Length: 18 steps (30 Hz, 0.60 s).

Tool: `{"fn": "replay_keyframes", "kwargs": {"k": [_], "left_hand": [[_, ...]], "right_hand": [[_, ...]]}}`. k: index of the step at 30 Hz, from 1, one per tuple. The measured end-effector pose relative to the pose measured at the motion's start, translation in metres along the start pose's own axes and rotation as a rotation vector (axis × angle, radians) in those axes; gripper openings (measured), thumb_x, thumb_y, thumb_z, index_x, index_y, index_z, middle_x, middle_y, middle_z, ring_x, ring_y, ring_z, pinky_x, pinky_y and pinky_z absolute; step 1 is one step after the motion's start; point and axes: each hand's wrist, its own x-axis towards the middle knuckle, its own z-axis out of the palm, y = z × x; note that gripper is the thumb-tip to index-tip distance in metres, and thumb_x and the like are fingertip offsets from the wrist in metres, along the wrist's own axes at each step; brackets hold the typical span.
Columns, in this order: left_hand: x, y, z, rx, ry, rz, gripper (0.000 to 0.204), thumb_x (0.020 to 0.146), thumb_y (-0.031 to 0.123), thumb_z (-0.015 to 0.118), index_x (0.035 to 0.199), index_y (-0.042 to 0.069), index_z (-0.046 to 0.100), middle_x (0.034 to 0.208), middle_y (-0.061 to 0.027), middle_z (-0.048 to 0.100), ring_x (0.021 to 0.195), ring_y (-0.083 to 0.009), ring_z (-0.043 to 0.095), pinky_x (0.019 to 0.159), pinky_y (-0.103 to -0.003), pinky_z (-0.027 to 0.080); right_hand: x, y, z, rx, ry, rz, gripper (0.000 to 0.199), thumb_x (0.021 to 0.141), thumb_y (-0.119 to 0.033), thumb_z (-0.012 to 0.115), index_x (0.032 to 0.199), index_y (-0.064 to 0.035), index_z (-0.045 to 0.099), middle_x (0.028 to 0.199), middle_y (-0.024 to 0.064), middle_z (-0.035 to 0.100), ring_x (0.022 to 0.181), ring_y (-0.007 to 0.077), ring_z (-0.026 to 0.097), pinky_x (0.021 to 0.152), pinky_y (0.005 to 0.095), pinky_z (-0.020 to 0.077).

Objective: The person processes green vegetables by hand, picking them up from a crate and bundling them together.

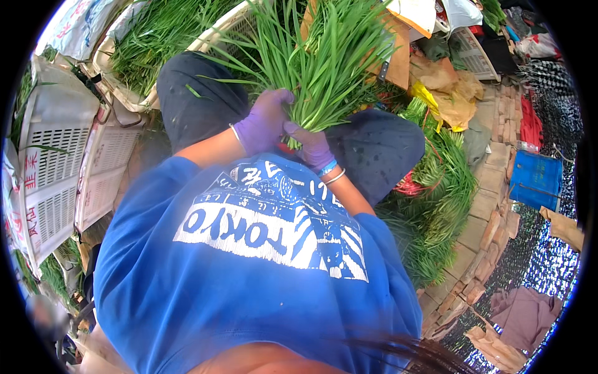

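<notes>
Between my bent knees I hold a loose bunch of garlic chives (324,71), its long green leaves fanning out away from me. My left hand (261,121), in a purple glove, closes on the left side of the bunch near the stems. The right hand (310,146), gloved in purple too, grips the stem ends from below and to the right. Pale cut ends show beside that hand. Where the fingers meet around the stems is partly hidden.
A white crate (215,32) holding more green leaves stands beyond my left knee. Slatted white crates (56,162) line the left. Tied green bundles (430,224) are heaped at my right, by a brick edging (492,230). Farther right sits a blue container (536,179).
</notes>
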Motion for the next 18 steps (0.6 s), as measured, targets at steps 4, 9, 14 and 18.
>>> {"fn": "replay_keyframes", "kwargs": {"k": [4,9,14,18], "left_hand": [[0.001,0.003,-0.002,0.376,-0.117,0.355,0.036,0.081,-0.001,0.056,0.118,-0.004,0.056,0.105,-0.0191,0.065,0.093,-0.0356,0.066,0.084,-0.049,0.056],[-0.019,0.005,0.021,0.159,-0.065,0.43,0.047,0.081,-0.012,0.061,0.126,-0.001,0.058,0.119,-0.0121,0.066,0.105,-0.0249,0.066,0.094,-0.038,0.053],[-0.032,0.006,0.034,0.293,-0.09,0.502,0.044,0.085,0.003,0.069,0.128,-0.001,0.059,0.12,-0.0096,0.067,0.108,-0.0198,0.064,0.096,-0.033,0.05],[-0.043,0.013,0.023,0.62,-0.124,0.072,0.04,0.089,0.021,0.072,0.122,0.0,0.063,0.106,-0.0081,0.07,0.09,-0.018,0.067,0.081,-0.032,0.054]], "right_hand": [[0.002,0.0,-0.004,0.05,-0.033,0.063,0.038,0.089,-0.002,0.065,0.125,-0.0008,0.054,0.102,0.0109,0.065,0.081,0.0201,0.067,0.057,0.0299,0.056],[0.005,-0.002,-0.007,0.144,0.006,0.03,0.029,0.088,-0.001,0.063,0.117,0.0005,0.057,0.087,0.0096,0.064,0.069,0.0187,0.065,0.05,0.0284,0.0506],[0.001,-0.003,-0.012,0.176,0.009,-0.04,0.024,0.087,-0.005,0.065,0.11,0.0006,0.06,0.08,0.0088,0.065,0.065,0.0177,0.064,0.05,0.028,0.0482],[0.002,0.0,-0.022,0.084,0.082,-0.072,0.021,0.086,-0.006,0.066,0.106,0.0009,0.062,0.079,0.009,0.065,0.064,0.017,0.063,0.046,0.0273,0.0465]]}}
